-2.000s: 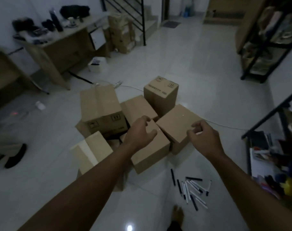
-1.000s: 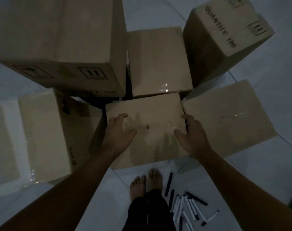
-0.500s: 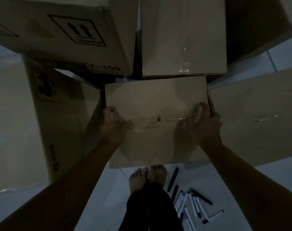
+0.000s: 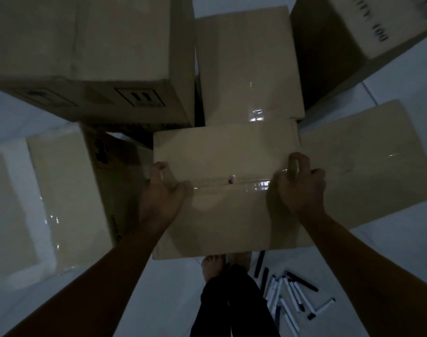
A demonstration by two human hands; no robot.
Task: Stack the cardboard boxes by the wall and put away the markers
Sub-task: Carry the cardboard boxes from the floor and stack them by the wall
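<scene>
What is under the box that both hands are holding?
Below the near edge of the box show bare toes and white floor. The box covers whatever lies directly beneath it, so that cannot be seen.

Both arms reach forward and down, nearly straight. The left hand grips the left edge of a box, fingers curled over its side. The right hand grips the right edge, fingers curled down. Two bare feet stand below.
</scene>
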